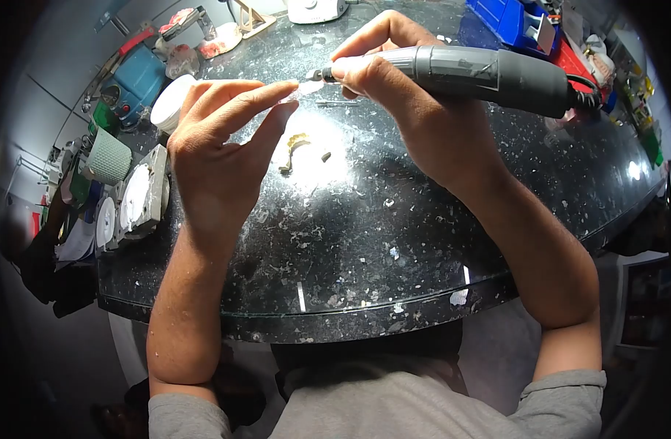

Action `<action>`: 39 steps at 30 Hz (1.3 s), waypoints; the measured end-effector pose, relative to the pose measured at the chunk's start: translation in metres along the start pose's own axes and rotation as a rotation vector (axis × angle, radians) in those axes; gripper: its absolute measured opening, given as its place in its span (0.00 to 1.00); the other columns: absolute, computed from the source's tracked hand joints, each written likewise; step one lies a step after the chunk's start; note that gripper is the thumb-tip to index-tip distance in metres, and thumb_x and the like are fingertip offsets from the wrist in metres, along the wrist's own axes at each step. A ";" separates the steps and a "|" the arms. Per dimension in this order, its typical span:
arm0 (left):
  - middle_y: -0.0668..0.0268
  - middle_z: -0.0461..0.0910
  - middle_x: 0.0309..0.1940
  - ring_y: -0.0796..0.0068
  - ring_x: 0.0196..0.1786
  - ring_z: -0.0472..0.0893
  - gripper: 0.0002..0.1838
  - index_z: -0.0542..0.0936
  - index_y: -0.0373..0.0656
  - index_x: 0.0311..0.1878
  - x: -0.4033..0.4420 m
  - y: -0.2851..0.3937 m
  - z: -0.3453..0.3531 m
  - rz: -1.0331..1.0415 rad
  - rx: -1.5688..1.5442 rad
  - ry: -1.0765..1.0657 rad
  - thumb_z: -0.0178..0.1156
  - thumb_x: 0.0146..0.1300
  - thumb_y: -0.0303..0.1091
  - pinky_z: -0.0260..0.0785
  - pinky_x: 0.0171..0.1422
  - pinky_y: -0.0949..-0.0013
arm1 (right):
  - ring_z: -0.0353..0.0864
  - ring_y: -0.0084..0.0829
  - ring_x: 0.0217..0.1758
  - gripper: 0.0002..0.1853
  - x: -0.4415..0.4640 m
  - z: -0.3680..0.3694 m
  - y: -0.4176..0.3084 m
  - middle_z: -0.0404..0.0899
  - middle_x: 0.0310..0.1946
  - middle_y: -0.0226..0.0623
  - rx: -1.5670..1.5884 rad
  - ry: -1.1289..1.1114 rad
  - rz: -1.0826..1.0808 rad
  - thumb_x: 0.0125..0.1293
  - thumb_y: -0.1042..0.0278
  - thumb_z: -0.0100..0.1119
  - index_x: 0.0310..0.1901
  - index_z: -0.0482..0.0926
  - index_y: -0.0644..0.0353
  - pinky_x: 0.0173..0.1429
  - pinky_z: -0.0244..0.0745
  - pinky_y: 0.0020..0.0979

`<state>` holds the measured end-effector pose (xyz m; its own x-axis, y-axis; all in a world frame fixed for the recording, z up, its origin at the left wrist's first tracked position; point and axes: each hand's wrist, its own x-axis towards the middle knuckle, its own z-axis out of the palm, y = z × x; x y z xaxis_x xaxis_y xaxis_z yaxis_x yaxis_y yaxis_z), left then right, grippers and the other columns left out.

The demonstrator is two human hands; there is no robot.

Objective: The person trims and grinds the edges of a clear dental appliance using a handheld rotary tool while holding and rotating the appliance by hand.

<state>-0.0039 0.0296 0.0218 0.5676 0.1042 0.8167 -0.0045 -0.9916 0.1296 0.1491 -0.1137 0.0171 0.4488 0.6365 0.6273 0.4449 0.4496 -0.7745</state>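
Note:
My right hand (436, 121) is wrapped round a grey rotary tool (460, 69), its tip pointing left. My left hand (222, 135) pinches a small whitish, translucent piece (308, 86) between thumb and fingertips. The tool's tip is right at that piece; whether the two touch, I cannot tell. Below the hands, in the bright patch of light, lie a curved gold-coloured piece (297, 140) and a small dark bit (326, 156). A thin metal rod (338, 104) rests on the table just beneath the tool's tip.
The black speckled table (335, 256) is strewn with white debris. At left stand a white tub (171, 102), a pale green basket (110, 157), a plaster-smeared device (147, 194) and a teal machine (136, 77). Blue bins (507, 25) are at back right; a cord (586, 88) trails from the tool.

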 end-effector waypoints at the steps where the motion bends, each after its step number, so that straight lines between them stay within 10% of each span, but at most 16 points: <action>1: 0.68 0.87 0.36 0.72 0.41 0.81 0.17 0.90 0.50 0.47 0.000 0.001 0.000 -0.011 -0.004 -0.003 0.75 0.53 0.26 0.73 0.49 0.69 | 0.74 0.16 0.29 0.08 0.001 0.000 0.001 0.75 0.25 0.27 -0.021 -0.007 -0.013 0.68 0.66 0.65 0.40 0.79 0.60 0.35 0.70 0.23; 8: 0.68 0.87 0.35 0.76 0.40 0.83 0.31 0.83 0.50 0.61 0.000 0.003 0.004 -0.019 -0.044 0.057 0.76 0.51 0.24 0.76 0.51 0.70 | 0.81 0.20 0.44 0.11 0.001 -0.003 -0.001 0.82 0.39 0.34 -0.125 -0.082 0.063 0.70 0.66 0.62 0.44 0.82 0.67 0.52 0.74 0.23; 23: 0.67 0.87 0.37 0.74 0.40 0.84 0.34 0.81 0.52 0.65 -0.001 0.006 0.005 0.034 -0.057 0.055 0.73 0.52 0.22 0.76 0.51 0.69 | 0.81 0.18 0.43 0.11 0.001 -0.002 -0.008 0.83 0.36 0.34 -0.034 -0.204 0.115 0.70 0.65 0.62 0.45 0.81 0.65 0.50 0.75 0.22; 26: 0.66 0.87 0.37 0.74 0.39 0.85 0.35 0.80 0.52 0.65 0.000 0.008 0.006 0.013 -0.084 0.077 0.73 0.51 0.21 0.77 0.50 0.69 | 0.75 0.17 0.27 0.09 0.000 0.005 0.007 0.77 0.26 0.29 -0.118 0.023 -0.090 0.66 0.65 0.68 0.39 0.80 0.60 0.32 0.69 0.23; 33: 0.67 0.87 0.35 0.75 0.38 0.85 0.37 0.79 0.52 0.66 -0.002 0.003 0.009 0.053 -0.087 0.077 0.75 0.49 0.21 0.78 0.49 0.70 | 0.79 0.20 0.34 0.08 0.003 -0.001 -0.040 0.82 0.32 0.34 -0.029 -0.097 0.336 0.68 0.67 0.61 0.42 0.78 0.63 0.38 0.73 0.24; 35: 0.65 0.87 0.40 0.76 0.44 0.86 0.37 0.74 0.46 0.70 -0.005 0.002 0.007 -0.006 -0.109 0.026 0.75 0.55 0.26 0.77 0.62 0.62 | 0.79 0.21 0.36 0.07 0.001 0.001 -0.031 0.82 0.32 0.34 0.002 -0.043 0.302 0.67 0.67 0.61 0.40 0.79 0.62 0.41 0.74 0.25; 39: 0.64 0.87 0.36 0.75 0.37 0.85 0.35 0.79 0.48 0.66 -0.003 -0.007 0.013 0.161 -0.084 0.150 0.75 0.52 0.23 0.78 0.46 0.70 | 0.83 0.28 0.39 0.09 -0.002 0.002 -0.017 0.82 0.34 0.39 0.209 -0.010 0.283 0.68 0.67 0.60 0.40 0.80 0.64 0.48 0.80 0.28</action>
<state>0.0055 0.0353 0.0108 0.4255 -0.0384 0.9041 -0.1569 -0.9871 0.0319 0.1399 -0.1212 0.0288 0.5237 0.7597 0.3855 0.1354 0.3726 -0.9181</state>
